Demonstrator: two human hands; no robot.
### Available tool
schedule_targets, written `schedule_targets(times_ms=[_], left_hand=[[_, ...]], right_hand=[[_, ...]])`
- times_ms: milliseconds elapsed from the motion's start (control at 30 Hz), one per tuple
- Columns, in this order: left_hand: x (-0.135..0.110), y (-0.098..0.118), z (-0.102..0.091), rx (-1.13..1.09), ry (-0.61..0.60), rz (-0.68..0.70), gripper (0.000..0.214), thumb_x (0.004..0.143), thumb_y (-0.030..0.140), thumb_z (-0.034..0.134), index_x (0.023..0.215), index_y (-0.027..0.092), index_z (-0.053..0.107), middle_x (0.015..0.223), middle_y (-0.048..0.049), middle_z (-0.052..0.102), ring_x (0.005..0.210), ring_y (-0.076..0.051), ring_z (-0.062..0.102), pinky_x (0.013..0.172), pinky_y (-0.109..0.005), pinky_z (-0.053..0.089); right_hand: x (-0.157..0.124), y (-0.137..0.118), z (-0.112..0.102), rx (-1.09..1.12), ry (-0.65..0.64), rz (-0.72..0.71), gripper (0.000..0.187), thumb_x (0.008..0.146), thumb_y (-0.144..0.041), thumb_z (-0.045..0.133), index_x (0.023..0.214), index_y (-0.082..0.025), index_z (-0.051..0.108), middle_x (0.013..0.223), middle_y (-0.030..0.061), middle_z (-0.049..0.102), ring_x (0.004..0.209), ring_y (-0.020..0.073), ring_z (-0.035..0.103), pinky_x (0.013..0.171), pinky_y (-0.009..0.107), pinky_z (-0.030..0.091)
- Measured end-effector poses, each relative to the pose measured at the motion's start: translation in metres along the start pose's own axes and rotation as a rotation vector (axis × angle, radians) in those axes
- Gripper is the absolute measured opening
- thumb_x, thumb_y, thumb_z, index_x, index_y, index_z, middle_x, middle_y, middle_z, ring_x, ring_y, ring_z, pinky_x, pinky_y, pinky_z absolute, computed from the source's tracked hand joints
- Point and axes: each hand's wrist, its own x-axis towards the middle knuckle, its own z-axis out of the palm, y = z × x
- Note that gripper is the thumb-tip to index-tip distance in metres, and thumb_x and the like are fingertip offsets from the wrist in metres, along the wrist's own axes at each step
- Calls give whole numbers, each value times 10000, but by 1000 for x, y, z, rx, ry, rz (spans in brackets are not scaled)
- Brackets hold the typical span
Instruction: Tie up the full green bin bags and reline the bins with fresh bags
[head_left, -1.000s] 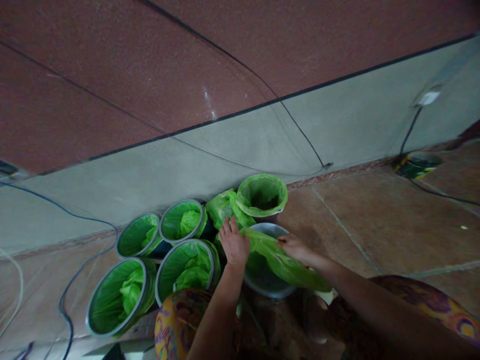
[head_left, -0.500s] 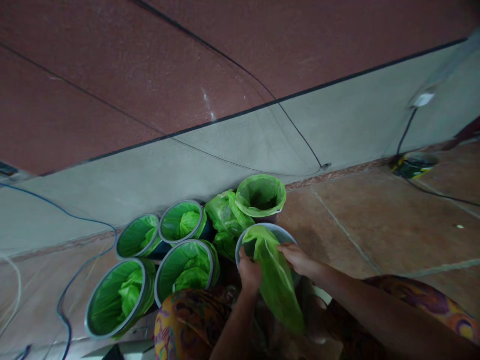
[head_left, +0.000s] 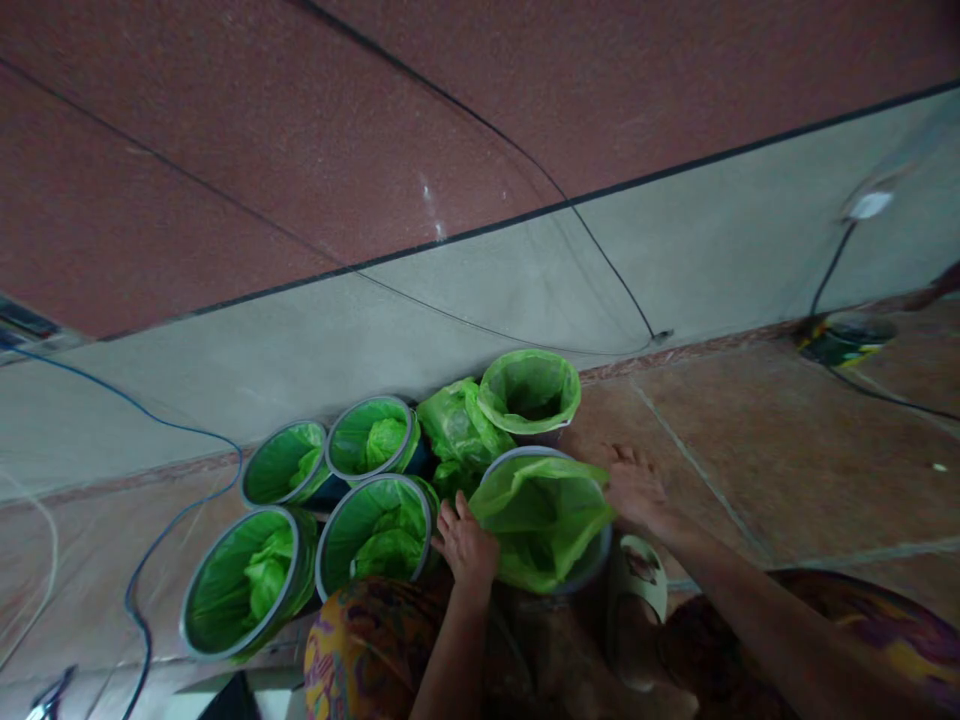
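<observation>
Green liner [head_left: 525, 550] gapes over grey bucket [head_left: 598, 562], left hand [head_left: 466, 545] and right hand [head_left: 636, 490] flanking it, each grip spread apart.

Floor [head_left: 742, 430] is offering passage right of the right hand [head_left: 636, 490]; lined bins [head_left: 217, 585] are blocking the left hand's [head_left: 466, 545] left side; wall [head_left: 750, 240] is closing the floor's far edge.

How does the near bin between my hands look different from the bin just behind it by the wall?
The near bin shows some bare grey rim; the wall bin's rim is covered in green.
The near bin's liner stands loose and uneven at the mouth; the wall bin's liner is spread around its rim.
Both have green liners.
</observation>
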Motion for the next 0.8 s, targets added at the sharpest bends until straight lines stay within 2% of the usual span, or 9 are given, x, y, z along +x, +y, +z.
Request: schedule_targets(times_ms=[67,167,267,367,467,533,600,700,800], left_hand=[[5,18,-1,50,17,131,691,737,129,587,1411,184,446,1486,-201,401,1362,-367,370,1066,-586,314],[20,37,1,24,-49,298,569,753,157,608,1319,176,549,1428,-185,471,1315,-353,416,1090,-577,284],[37,44,9,-35,-139,361,300,776,133,592,1057,164,693,1195,-175,620,1180,-340,522,1070,-550,313],[48,40,15,-108,-192,373,158,808,114,552,799,157,703,953,-153,674,1016,-299,598,1025,-496,363],[55,29,16,-203,-428,451,172,806,128,561,673,171,662,755,-77,660,815,-218,615,885,-374,450],[61,24,15,-251,-606,504,172,761,141,618,594,180,630,645,-26,619,699,-171,585,759,-291,464],[70,22,14,-275,-637,480,178,741,150,636,566,181,624,595,-2,595,634,-142,557,678,-250,447],[90,25,17,-273,-529,355,197,809,165,548,659,167,676,639,-18,628,642,-142,568,671,-254,436],[110,31,25,-230,-429,270,249,855,160,471,801,139,712,791,-84,694,756,-180,620,740,-290,440]], right_hand=[[2,-20,-4,-42,45,-81,632,776,-128,536,1403,-168,474,1401,185,489,1260,348,453,1006,476,368],[17,-48,-6,-14,-22,-256,574,768,-175,603,1337,-145,532,1355,183,528,1255,341,458,1039,470,348],[34,-65,4,56,-121,-274,416,809,-243,609,1199,-100,625,1192,205,629,1114,334,568,960,446,412],[42,-64,21,97,-172,-238,209,840,-221,556,935,-136,722,918,126,710,886,254,638,833,362,466],[41,-50,35,231,-415,-294,112,741,-167,626,663,-174,706,646,22,656,654,166,590,665,266,453],[43,-41,39,295,-592,-350,110,700,-157,647,600,-172,691,566,-6,607,561,132,531,592,242,416],[50,-35,39,278,-537,-354,136,733,-182,623,627,-170,707,595,-2,621,577,127,530,600,237,407],[69,-35,36,223,-254,-269,239,835,-213,512,801,-161,744,786,48,697,722,155,589,688,251,419],[87,-38,38,191,-155,-177,303,879,-224,444,926,-159,736,910,94,716,790,180,612,726,273,416]])
